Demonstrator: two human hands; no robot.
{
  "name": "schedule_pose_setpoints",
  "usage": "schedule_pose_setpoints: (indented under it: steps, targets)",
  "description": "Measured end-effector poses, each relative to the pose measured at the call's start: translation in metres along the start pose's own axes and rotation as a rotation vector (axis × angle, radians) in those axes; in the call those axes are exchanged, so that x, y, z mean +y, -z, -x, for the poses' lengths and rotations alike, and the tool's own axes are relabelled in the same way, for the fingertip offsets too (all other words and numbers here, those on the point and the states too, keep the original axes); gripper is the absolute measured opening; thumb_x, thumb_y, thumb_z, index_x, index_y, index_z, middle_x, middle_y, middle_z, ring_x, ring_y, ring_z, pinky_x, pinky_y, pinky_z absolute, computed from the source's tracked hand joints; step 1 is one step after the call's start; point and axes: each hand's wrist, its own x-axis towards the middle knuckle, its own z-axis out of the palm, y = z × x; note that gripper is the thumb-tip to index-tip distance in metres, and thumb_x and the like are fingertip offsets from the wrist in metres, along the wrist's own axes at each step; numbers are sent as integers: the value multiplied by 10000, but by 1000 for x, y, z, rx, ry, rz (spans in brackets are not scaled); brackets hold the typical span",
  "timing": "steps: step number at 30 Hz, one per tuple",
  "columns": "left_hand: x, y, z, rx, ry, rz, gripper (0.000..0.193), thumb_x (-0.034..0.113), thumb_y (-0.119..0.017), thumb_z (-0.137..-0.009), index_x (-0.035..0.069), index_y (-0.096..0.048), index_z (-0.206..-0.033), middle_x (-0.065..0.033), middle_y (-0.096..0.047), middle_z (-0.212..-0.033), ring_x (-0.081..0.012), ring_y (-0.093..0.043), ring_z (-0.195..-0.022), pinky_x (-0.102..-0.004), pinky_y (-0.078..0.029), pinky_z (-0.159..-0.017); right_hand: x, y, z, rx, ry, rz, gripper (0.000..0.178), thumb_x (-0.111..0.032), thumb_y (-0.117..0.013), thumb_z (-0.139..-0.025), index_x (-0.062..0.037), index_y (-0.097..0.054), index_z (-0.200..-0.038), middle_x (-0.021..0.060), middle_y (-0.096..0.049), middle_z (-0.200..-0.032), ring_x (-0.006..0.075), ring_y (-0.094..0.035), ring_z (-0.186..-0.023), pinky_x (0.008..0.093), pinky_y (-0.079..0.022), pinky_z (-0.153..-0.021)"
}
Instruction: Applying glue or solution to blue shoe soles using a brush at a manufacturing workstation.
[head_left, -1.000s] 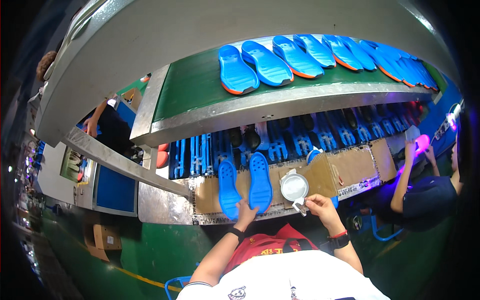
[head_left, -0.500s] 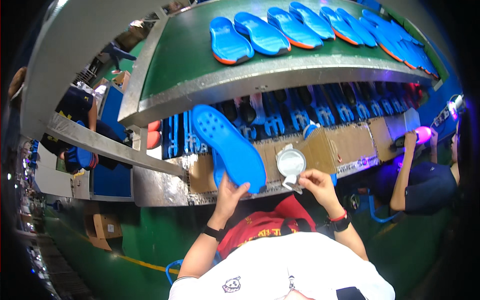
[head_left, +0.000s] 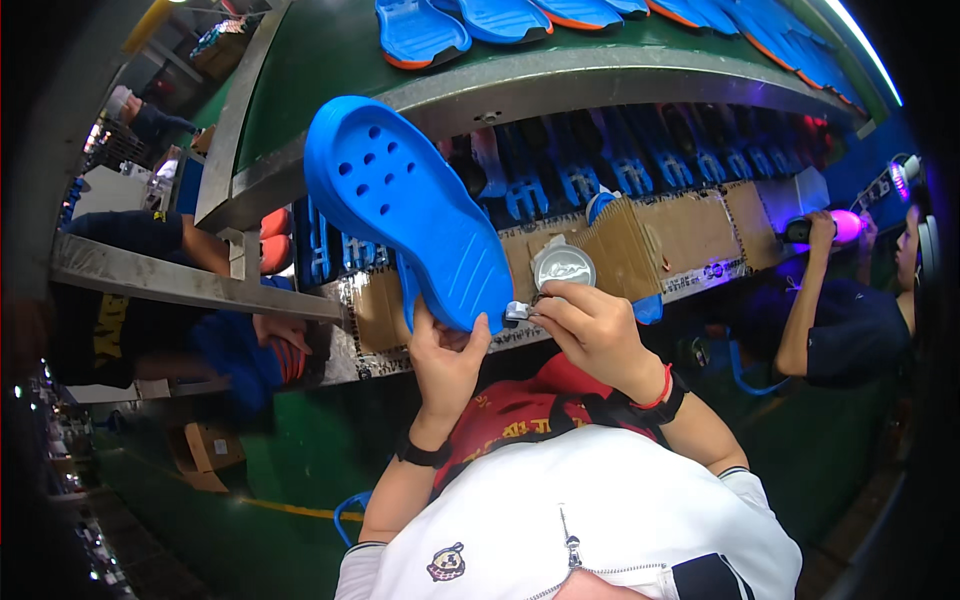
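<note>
My left hand (head_left: 446,370) is closed around the lower end of a blue shoe sole (head_left: 415,220), its thumb lying on the face. Round holes dot the broad upper end of that sole, which tilts up to the left. Another blue strip (head_left: 406,285) shows behind it; I cannot tell whether it is a second sole. Between the fingertips of my right hand (head_left: 592,330) is a small grey-white wad (head_left: 517,312), touching or very close to the sole's lower right edge. Just beyond that hand stands a round whitish dish (head_left: 564,266).
A green-topped shelf with a metal edge (head_left: 600,75) carries a row of blue-and-orange soles (head_left: 424,35). Beneath it stand several blue clamp-like racks (head_left: 580,175). Cardboard (head_left: 690,225) covers the bench. A co-worker's arm (head_left: 808,285) is at right, another person (head_left: 130,325) at left.
The sole has come closer and shifted left in view. My right hand has moved left from beside the dish, bringing the grey-white wad to the sole's lower edge.
</note>
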Motion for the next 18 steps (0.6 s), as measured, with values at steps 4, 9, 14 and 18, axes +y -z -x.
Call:
schedule_pose_setpoints:
  steps: [4, 9, 14, 18]
  targets:
    - [-5, 1, 2, -4, -29, -63, 580, -32, -643, -794, -49, -357, -1299, -145, -608, -1035, -178, -636, -893, -284, -542, -745, 0, 0, 0, -55, 26, -38, 149, -41, -731, -712, -22, -642, -829, 113, -655, -880, 264, -644, -667, 309, -521, -568]
    - [-4, 3, 1, -4, -26, -67, 584, -29, -647, -791, -54, -363, -1300, -146, -616, -1021, -179, -639, -887, -284, -542, -738, 2, -3, 0, -37, -4, -29, 148, -40, -733, -708, -19, -643, -824, 109, -659, -869, 260, -646, -663, 306, -521, -567]
    - [-2, 2, 1, -18, -27, -105, 573, -22, -650, -793, -59, -371, -1292, -149, -623, -1010, -179, -643, -880, -281, -542, -727, 5, -4, -1, -65, -25, -64, 113, -75, -720, -728, -20, -664, -809, 100, -664, -876, 261, -652, -673, 320, -516, -554]
    - [0, 3, -1, -19, -8, -77, 571, -18, -649, -795, -65, -371, -1291, -153, -628, -1002, -175, -647, -870, -280, -543, -729, 6, -7, -3, -65, -12, -21, 114, -79, -717, -731, -25, -666, -818, 97, -664, -873, 259, -650, -673, 322, -514, -558]
